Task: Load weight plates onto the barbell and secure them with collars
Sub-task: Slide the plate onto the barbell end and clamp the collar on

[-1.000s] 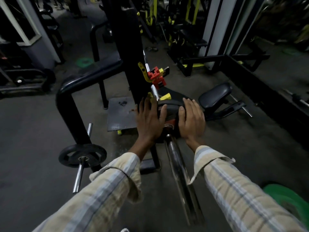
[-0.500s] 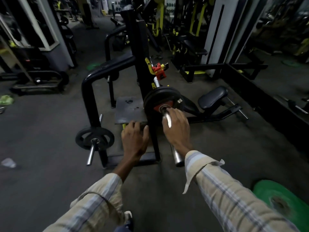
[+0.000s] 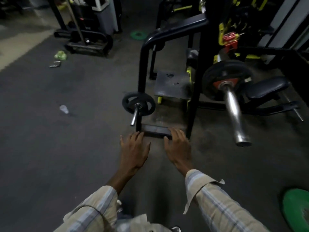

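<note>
A black weight plate (image 3: 215,76) with a red hub sits on the chrome barbell sleeve (image 3: 234,113) at the right, on the rack. A red collar (image 3: 231,39) hangs higher up on the rack upright. A smaller black plate (image 3: 145,104) rests on a storage peg low on the rack frame. A green plate (image 3: 297,208) lies on the floor at the lower right edge. My left hand (image 3: 133,151) and my right hand (image 3: 178,148) hover empty with fingers spread, above the floor in front of the rack's base bar, left of the sleeve.
The black rack frame (image 3: 143,64) stands ahead, with a padded seat (image 3: 265,87) behind the barbell. Another green plate (image 3: 138,35) lies on the floor further back. Litter (image 3: 60,55) and a cup (image 3: 64,109) are on the dark floor at the left.
Both hands came off the black plate and the sleeve and dropped down to the left. My view swung left, so the barbell now sits at the right.
</note>
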